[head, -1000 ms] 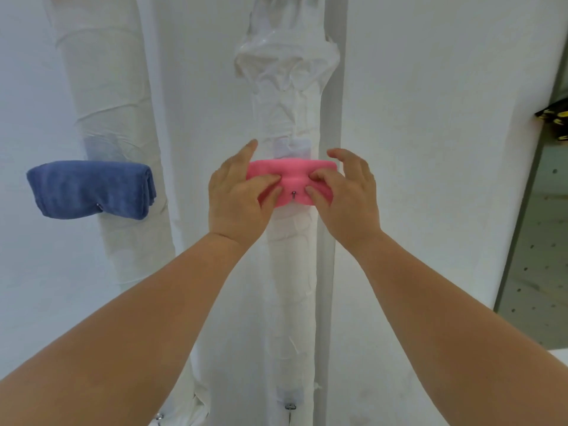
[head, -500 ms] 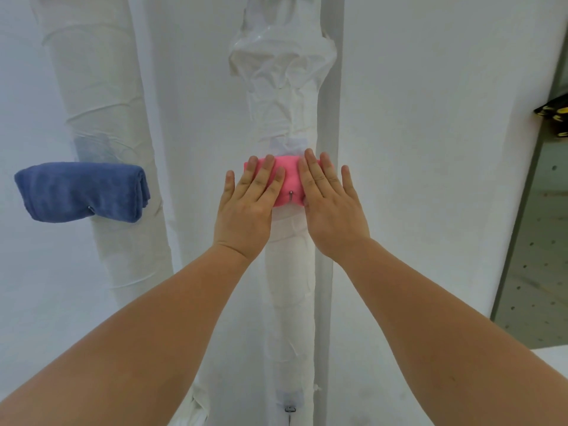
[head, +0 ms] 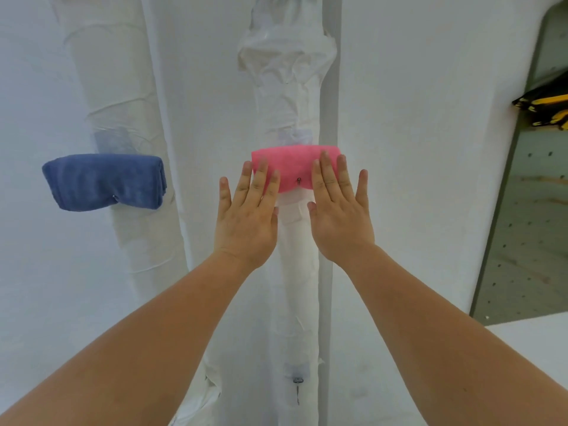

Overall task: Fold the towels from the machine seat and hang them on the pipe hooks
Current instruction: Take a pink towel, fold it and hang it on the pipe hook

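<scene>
Neatly folded pink towel (head: 292,167) on hook (head: 298,180)

Pink towel (head: 295,167) soft matt cloth; blue towel (head: 103,181) plush ribbed cloth. Pipes (head: 295,241) wrapped in wrinkled white plastic sheet, slightly glossy. Hook (head: 298,180) shiny metal. Wall (head: 415,149) matt white.

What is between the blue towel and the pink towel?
In the head view, only bare white wall lies between the blue towel and the pink towel.

Head view — forward, near pipe (head: 295,272).
</scene>
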Demonstrator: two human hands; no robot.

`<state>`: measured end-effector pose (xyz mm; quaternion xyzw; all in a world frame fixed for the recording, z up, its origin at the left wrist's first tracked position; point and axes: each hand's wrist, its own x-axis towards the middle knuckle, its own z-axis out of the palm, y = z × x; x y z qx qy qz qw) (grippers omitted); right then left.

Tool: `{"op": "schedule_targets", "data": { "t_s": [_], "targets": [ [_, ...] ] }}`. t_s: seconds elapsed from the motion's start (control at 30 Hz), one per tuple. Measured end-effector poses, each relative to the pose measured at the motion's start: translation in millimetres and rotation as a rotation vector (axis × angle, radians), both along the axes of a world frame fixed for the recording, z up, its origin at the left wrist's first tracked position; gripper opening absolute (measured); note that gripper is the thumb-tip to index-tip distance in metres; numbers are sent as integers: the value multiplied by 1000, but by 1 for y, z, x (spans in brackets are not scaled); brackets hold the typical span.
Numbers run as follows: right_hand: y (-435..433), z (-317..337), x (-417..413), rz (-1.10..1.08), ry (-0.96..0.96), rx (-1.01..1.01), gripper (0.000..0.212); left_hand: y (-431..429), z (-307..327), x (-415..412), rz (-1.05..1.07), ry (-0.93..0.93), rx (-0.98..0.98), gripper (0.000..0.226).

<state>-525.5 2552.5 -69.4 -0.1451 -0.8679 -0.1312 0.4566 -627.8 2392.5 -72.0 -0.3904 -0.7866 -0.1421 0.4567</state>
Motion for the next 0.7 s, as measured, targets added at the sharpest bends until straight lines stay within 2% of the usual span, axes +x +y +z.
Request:
{"op": "schedule_targets", "data": {
  "t_s": [0.17, 0.3, 0.43, 0.53, 0.7],
  "targets": [
    [-28, -18, 7, -64, 38, -51, 69, -25, -16, -3, -72, -31, -3, 63],
    [-63, -47, 11, -161, 25, -96, 68, -54, -42, -18, -244, -73, 39, 47],
    [-130, -88, 6, -302, -22, -195, 64, -102, -70, -36, -445, -278, 9, 41],
    [-196, -121, 6, -444, -105, -310, 59, -147, -100, -37, -580, -491, -91, 43],
    [-310, -166, 22, -657, -242, -595, 58, -232, -145, -46, -761, -606, -336, 38]
  ]
}}
